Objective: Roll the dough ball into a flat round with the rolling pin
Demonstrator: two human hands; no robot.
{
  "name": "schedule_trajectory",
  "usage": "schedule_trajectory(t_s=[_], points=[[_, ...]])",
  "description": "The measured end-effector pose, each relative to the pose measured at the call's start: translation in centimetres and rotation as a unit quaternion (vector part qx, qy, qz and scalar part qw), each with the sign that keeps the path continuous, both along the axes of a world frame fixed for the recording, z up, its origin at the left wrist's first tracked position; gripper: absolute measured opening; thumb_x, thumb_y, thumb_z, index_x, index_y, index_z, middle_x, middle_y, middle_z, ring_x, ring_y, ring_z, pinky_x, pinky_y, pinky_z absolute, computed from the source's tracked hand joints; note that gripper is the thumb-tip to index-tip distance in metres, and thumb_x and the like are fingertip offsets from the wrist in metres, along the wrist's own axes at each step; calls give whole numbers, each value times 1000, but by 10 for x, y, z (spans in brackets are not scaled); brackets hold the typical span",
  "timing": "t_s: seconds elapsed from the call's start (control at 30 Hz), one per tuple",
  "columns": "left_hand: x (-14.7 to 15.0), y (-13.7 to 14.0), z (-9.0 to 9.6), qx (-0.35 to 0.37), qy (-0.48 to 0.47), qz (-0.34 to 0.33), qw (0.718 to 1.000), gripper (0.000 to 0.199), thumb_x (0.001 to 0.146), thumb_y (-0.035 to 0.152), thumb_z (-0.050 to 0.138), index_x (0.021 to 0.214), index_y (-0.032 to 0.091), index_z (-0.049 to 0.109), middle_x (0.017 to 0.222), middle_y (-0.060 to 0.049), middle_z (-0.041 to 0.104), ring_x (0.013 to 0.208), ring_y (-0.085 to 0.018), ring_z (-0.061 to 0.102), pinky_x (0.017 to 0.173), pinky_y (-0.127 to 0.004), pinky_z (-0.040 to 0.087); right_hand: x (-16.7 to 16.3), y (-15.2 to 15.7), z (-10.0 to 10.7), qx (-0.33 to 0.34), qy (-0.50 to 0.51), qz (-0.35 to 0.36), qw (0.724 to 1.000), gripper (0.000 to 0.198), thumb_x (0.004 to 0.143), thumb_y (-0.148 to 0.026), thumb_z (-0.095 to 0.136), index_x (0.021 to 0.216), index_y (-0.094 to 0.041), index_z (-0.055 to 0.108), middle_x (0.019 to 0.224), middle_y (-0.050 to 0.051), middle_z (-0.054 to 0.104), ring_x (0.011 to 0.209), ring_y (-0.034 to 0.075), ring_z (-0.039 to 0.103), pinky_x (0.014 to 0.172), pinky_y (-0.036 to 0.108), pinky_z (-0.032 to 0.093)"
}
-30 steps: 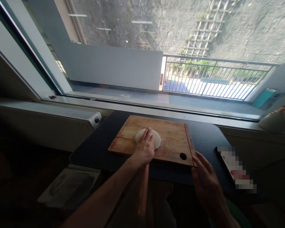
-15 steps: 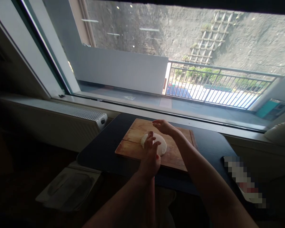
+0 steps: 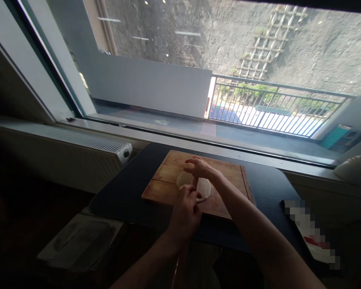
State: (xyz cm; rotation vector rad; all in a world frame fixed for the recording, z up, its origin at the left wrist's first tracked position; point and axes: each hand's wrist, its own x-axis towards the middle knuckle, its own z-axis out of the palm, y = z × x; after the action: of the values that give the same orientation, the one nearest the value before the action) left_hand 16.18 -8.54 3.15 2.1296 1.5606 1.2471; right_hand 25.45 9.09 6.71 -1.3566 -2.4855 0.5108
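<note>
A flattened round of pale dough [image 3: 203, 188] lies on a wooden board [image 3: 162, 188]. Across it, pointing away from me, runs a long wooden rolling pin [image 3: 194, 181]; its near part extends back toward my body in shadow. My left hand [image 3: 186, 202] is wrapped round the pin at the near edge of the dough. Over the pin's far end is my right hand [image 3: 200, 167], fingers apart and pointing left. The tip is hidden beneath its palm, and whether the palm presses on it I cannot tell.
The board sits on a dark table [image 3: 120, 196] below a large window. At the left is a radiator [image 3: 102, 154], with a pale flat-topped object [image 3: 80, 241] low beside the table. A partly blurred item [image 3: 311, 230] lies at the right edge; a rounded pale object [image 3: 355, 170] stands farther right.
My right hand has come down and left, from above the board to over the pin's far end. My left hand has closed more firmly round the pin and moved slightly toward me.
</note>
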Motion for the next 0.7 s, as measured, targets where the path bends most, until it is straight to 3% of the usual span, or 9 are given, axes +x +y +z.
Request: schedule_trajectory(t_s=[0.07, 0.2, 0.3, 0.43, 0.63, 0.7], points=[[-8, -25, -6, -21, 7, -7, 1000, 50, 71, 0, 43, 114, 23, 53, 129, -7, 41, 124, -23, 37, 104, -43, 37, 3, -4, -4, 9, 2, -7, 1000, 45, 83, -47, 51, 121, -23, 55, 131, 6, 50, 130, 23, 31, 105, 40, 27], [-19, -69, -32, -35, 45, -73, 996, 75, 73, -1, 38, 141, 29, 24, 151, -6, 14, 137, -26, 18, 107, -50, 32, 14, -23, -6, 90, 12, 14, 996, 35, 86, -26, 47, 119, -20, 57, 127, 4, 54, 131, 19, 29, 107, 36, 25], [-19, -78, -47, -5, 56, -125, 991, 82, 71, -4, 36, 144, 26, 12, 152, -8, 8, 138, -29, 9, 105, -54, 32, 23, -46, -11, 123, 20, 31, 992, 38, 86, -12, 36, 116, -19, 59, 120, 4, 59, 132, 16, 30, 106, 34, 28], [-21, -72, -45, -7, 49, -150, 987, 85, 67, -5, 36, 144, 23, 15, 152, -7, 8, 138, -28, 9, 105, -53, 34, 26, -60, -19, 104, -3, -1, 995, 41, 89, -14, 29, 119, -18, 57, 119, 5, 59, 130, 15, 32, 105, 32, 29], [-52, -80, -33, -45, 56, -87, 994, 87, 66, -1, 41, 143, 30, 16, 152, -3, 6, 135, -28, 22, 102, -47, 39, -38, -38, -17, 148, -82, -31, 985, 43, 89, -30, 36, 129, -20, 46, 142, 9, 36, 134, 24, 20, 107, 43, 19], [-64, -85, -31, -59, 62, -63, 994, 86, 68, 1, 42, 143, 32, 15, 152, -3, 10, 133, -27, 27, 100, -44, 41, -64, -33, -15, 160, -99, -14, 982, 42, 89, -34, 37, 127, -18, 47, 138, 12, 39, 133, 25, 21, 106, 45, 17]])
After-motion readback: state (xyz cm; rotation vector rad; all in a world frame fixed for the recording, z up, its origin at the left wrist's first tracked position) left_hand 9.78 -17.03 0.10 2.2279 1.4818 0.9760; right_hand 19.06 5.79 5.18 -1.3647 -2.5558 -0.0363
